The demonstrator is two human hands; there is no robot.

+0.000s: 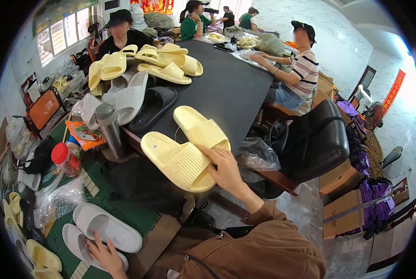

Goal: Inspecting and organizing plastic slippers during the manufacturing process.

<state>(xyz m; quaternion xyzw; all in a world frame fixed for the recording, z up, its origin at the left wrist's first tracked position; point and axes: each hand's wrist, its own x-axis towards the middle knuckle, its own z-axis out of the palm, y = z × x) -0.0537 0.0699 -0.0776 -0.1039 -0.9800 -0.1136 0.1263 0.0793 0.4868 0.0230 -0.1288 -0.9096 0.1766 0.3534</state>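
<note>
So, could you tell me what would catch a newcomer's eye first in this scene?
Probably the pair of pale yellow slides at the near edge of the black table, where the right hand grips them. Next, the heap of yellow, grey and black slides at the table's far left. Lower left, the left hand touches white slides on the green mat.

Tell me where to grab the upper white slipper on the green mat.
Grip the white slipper by its wide strap, coming from above. It lies sole-down, so the raised strap leaves a gap for fingers. The left hand rests on the slipper below it; approach from the mat's open side.
</note>
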